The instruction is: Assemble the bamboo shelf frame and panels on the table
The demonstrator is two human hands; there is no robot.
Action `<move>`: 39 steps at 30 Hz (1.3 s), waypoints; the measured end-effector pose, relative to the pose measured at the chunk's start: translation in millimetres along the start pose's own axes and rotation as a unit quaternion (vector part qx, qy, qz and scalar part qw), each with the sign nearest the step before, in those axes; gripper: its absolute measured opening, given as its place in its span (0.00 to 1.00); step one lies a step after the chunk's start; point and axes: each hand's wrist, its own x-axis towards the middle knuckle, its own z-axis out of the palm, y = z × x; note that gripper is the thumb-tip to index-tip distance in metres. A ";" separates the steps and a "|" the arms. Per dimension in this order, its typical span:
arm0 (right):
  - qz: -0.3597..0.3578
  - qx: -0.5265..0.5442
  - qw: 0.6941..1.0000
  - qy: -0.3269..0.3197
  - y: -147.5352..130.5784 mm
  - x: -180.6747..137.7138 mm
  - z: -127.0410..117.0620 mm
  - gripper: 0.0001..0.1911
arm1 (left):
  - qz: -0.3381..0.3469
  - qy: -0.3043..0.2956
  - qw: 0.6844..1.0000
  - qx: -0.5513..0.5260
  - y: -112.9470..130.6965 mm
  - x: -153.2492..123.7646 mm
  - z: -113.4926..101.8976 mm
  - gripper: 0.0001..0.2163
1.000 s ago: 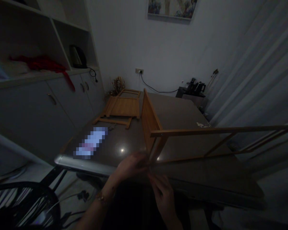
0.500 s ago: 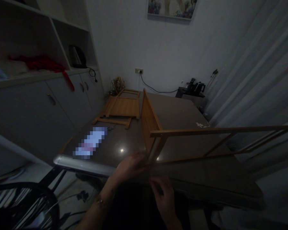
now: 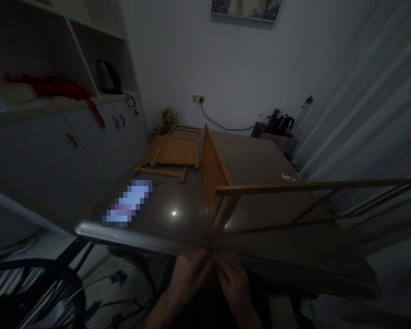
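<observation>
My left hand (image 3: 191,270) and my right hand (image 3: 233,275) meet at the table's near edge, their fingers pinched together. A thin, faint sliver rises between the fingertips, too dark and small to name. Just beyond them stands a wooden frame with a solid panel (image 3: 213,176) on edge and a long rail (image 3: 304,186) reaching right. Its near corner post (image 3: 226,214) rests on the table (image 3: 178,233), apart from my fingers. Flat at the back left lie more wooden panels (image 3: 178,153) and a narrow wooden bar (image 3: 162,172).
A lit, blurred-out rectangle (image 3: 128,203) lies on the table's left side, near small metal bits (image 3: 159,181). White scraps (image 3: 289,177) are at the right. A black fan (image 3: 30,292) stands at lower left. Cabinets (image 3: 89,132) line the left, a curtain (image 3: 373,109) the right.
My left hand has drawn back from the frame's corner towards me and joined my right hand, which has barely moved. The wooden parts have stayed in place.
</observation>
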 end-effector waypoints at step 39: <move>0.122 0.057 0.991 -0.008 -2.0 -6.5 0.6 0.13 | -0.235 0.043 0.905 -0.353 15.8 0.1 26.1 0.25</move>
